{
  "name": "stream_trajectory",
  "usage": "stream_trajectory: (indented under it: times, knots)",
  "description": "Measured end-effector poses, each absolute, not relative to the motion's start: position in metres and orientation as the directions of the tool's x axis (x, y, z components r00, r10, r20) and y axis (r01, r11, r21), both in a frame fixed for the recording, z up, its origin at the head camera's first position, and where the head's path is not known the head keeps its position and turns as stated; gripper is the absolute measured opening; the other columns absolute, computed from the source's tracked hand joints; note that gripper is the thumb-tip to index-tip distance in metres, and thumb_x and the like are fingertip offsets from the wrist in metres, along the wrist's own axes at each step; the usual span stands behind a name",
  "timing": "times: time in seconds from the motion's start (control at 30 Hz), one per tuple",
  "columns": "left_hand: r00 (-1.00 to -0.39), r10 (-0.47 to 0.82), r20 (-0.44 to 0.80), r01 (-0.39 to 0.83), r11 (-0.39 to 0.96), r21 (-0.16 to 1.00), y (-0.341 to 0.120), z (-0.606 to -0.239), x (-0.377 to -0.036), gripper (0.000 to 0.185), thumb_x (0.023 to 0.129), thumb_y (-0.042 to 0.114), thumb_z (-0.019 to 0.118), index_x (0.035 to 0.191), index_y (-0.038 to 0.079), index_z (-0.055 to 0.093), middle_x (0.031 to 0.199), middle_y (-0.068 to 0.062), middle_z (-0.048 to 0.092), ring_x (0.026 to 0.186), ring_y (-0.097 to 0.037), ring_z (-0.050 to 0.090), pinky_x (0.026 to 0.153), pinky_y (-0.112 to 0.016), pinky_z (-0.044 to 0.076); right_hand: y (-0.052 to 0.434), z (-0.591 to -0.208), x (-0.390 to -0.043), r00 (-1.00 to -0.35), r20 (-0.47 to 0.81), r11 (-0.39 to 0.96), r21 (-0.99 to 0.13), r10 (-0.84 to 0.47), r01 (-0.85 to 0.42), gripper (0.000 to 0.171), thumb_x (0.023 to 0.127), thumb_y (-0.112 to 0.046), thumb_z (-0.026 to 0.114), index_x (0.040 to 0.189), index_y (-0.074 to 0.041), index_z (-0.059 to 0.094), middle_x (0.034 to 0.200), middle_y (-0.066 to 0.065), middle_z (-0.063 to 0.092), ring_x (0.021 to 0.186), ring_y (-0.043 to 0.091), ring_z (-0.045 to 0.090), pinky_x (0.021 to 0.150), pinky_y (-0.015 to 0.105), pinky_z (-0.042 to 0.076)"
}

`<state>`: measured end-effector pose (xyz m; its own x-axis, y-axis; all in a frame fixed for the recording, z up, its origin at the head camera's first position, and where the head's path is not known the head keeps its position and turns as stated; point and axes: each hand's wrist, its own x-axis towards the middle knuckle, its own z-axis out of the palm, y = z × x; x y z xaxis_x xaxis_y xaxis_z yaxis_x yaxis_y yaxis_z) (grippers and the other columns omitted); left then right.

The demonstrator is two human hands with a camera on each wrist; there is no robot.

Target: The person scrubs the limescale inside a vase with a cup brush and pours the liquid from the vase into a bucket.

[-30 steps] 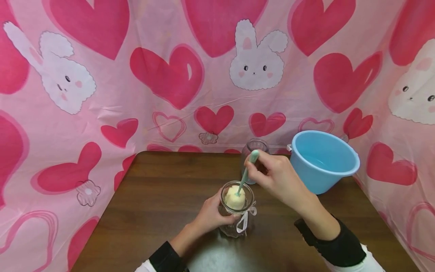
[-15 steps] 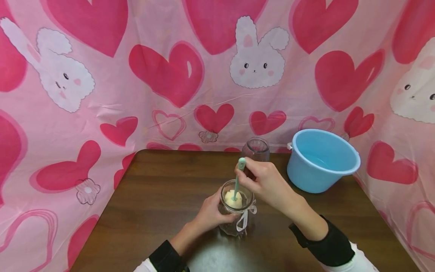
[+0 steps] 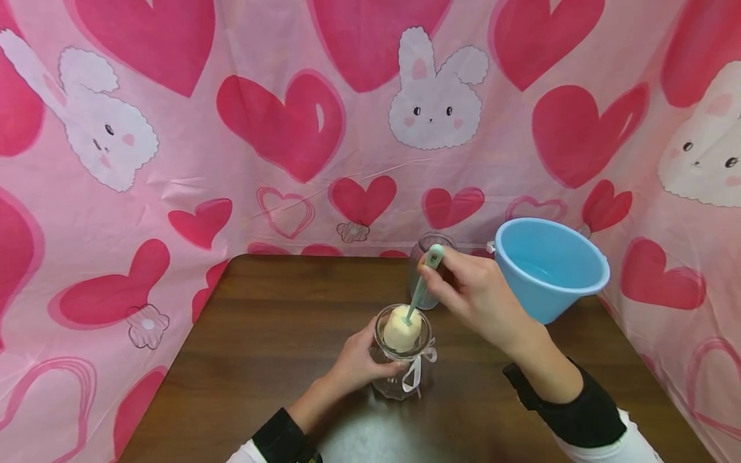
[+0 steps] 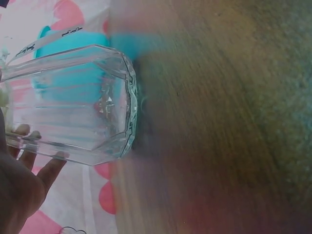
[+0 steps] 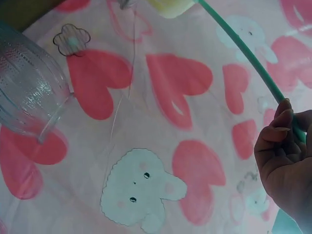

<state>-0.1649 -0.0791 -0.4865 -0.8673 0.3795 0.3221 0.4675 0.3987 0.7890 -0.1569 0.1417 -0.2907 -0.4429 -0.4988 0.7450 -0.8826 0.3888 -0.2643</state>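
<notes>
In the head view my left hand (image 3: 360, 361) grips a clear glass jar (image 3: 395, 387) around its side, below the rim. A white ribbon bow (image 3: 413, 373) is tied at its neck. My right hand (image 3: 480, 292) pinches the pale green handle (image 3: 420, 283) of a sponge bottle brush. Its cream sponge head (image 3: 401, 331) sits at the jar's mouth, partly inside. Flat, faceted walls of the jar (image 4: 73, 105) show in the left wrist view, with my fingers (image 4: 51, 170) against one side. The right wrist view shows the slanting brush handle (image 5: 243, 46) and part of the sponge (image 5: 171, 6).
A second glass jar (image 3: 427, 296) stands behind my right hand, partly hidden by it. To its right is a light blue bucket (image 3: 544, 289). The dark wooden table (image 3: 272, 341) meets a pink curtain (image 3: 255, 161) with hearts and rabbits at the back.
The brush went down into the jar by half a second ago, and has since come back up to the mouth, its handle tilting right. The left hand and jar have stayed nearly still.
</notes>
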Motion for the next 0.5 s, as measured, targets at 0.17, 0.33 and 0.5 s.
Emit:
stream_trajectory:
  times: [0.17, 0.33, 0.5]
  knots:
    - [-0.867, 0.379, 0.322, 0.466, 0.390, 0.795, -0.080, -0.486, -0.165, 0.089, 0.074, 0.033, 0.093, 0.151, 0.019, 0.049, 0.132, 0.001, 0.070, 0.118, -0.018, 0.066, 0.099, -0.045, 0.052, 0.137, -0.304, -0.163, -0.458, 0.704, 0.385, -0.276, -0.544, -0.881, 0.031, 0.107, -0.037, 0.055, 0.106, -0.007, 0.063, 0.085, -0.003, 0.060, 0.073, 0.007, 0.056, 0.066, 0.016, 0.050]
    - [-0.871, 0.387, 0.301, 0.447, 0.374, 0.812, -0.081, -0.488, -0.166, 0.088, 0.074, 0.033, 0.093, 0.151, 0.024, 0.049, 0.129, 0.005, 0.071, 0.116, -0.014, 0.066, 0.098, -0.043, 0.052, 0.133, -0.319, -0.168, -0.472, 0.684, 0.395, -0.282, -0.556, -0.874, 0.034, 0.108, -0.040, 0.050, 0.104, -0.008, 0.062, 0.085, -0.002, 0.062, 0.071, 0.007, 0.057, 0.065, 0.018, 0.053]
    - [-0.873, 0.382, 0.304, 0.448, 0.381, 0.809, -0.081, -0.488, -0.166, 0.086, 0.075, 0.035, 0.092, 0.149, 0.024, 0.051, 0.131, 0.006, 0.071, 0.119, -0.014, 0.065, 0.099, -0.045, 0.051, 0.136, -0.308, -0.166, -0.468, 0.677, 0.416, -0.255, -0.568, -0.873, 0.035, 0.107, -0.042, 0.052, 0.104, -0.008, 0.062, 0.086, -0.003, 0.063, 0.072, 0.007, 0.058, 0.066, 0.018, 0.053]
